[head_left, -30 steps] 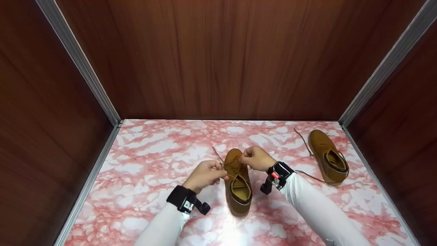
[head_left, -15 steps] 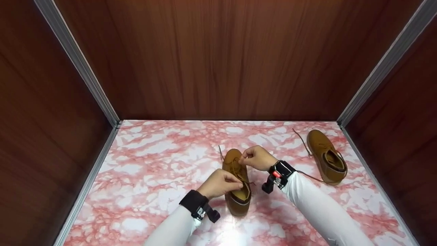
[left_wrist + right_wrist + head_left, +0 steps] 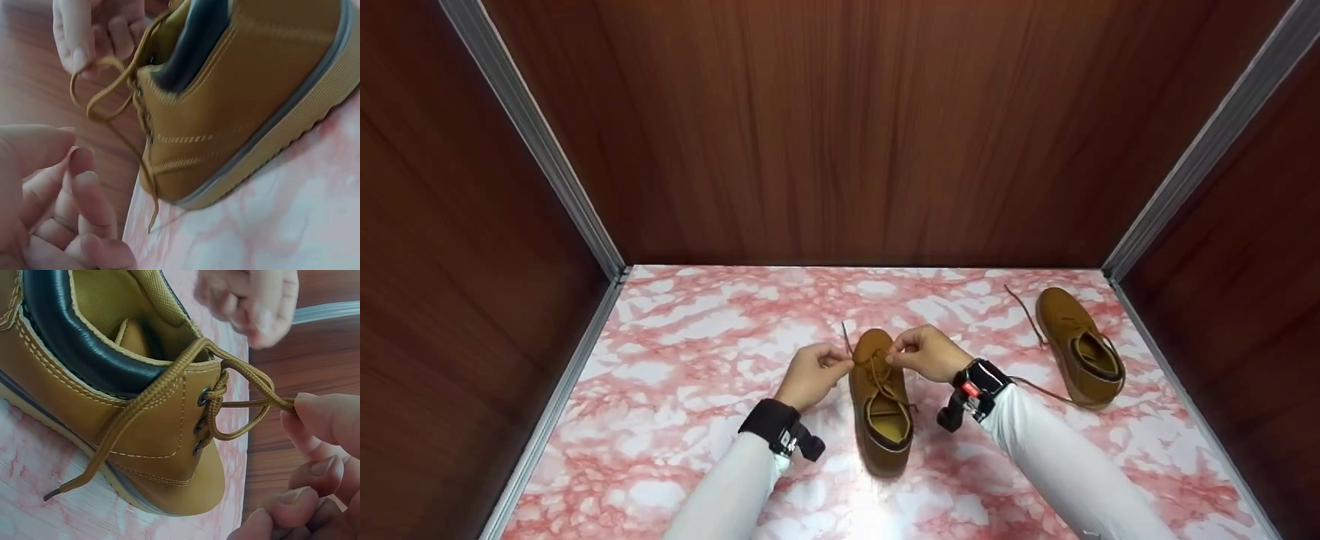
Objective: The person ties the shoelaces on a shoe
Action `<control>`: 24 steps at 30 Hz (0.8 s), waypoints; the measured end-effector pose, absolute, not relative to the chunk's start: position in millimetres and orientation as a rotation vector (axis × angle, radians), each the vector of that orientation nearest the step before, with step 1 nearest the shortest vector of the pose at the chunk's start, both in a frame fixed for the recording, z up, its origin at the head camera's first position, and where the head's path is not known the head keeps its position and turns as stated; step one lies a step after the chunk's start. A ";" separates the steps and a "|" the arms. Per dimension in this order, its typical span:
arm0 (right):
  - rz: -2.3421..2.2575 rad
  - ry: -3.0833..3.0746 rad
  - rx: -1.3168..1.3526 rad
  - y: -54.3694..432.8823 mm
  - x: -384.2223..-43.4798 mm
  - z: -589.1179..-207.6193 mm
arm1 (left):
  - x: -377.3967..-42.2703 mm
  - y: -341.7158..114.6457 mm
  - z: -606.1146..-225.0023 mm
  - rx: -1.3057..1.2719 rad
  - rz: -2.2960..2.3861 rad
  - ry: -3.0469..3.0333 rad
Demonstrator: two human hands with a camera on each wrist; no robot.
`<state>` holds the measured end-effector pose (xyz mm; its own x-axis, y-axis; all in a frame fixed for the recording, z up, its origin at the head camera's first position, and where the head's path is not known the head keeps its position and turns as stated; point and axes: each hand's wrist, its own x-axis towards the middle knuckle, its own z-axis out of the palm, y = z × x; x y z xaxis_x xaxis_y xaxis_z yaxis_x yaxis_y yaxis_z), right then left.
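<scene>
A tan lace-up shoe [image 3: 883, 459] stands on the marbled surface, toe pointing away from me. My right hand [image 3: 931, 354] pinches its brown shoelace [image 3: 264, 377] between thumb and index finger at the lacing, drawing out a loop. One lace end [image 3: 90, 469] hangs over the side of the shoe on the right. The other end [image 3: 153, 211] trails past the toe on the left. Beside the toe's left edge is my left hand [image 3: 814, 375], its thumb and index tips close together and its other fingers loosely bent. No lace shows between these tips in the left wrist view.
A second tan shoe [image 3: 1057, 319] stands at the right, its loose lace [image 3: 1024, 307] spread on the red-and-white marbled surface [image 3: 697, 337]. Wood-grain panels [image 3: 840, 135] rise at the back and both sides, with metal strips [image 3: 559, 172] in the corners.
My left hand crossed right over the shoe opening, let go of a lace end there, and came back to the left. My right hand keeps its pinch at the lacing.
</scene>
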<state>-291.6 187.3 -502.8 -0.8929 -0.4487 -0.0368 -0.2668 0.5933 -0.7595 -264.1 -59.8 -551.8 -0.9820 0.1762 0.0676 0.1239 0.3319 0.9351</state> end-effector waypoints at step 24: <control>-1.248 2.598 -0.581 186.8 -290.7 -509.7 | -285.5 -41.0 -557.1 0.607 1.568 2.607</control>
<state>-290.7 186.8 -509.7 -0.9026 -0.4303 -0.0104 -0.2608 0.5660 -0.7820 -285.5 -41.0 -557.1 -0.9227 0.3487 0.1646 0.3088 0.4127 0.8569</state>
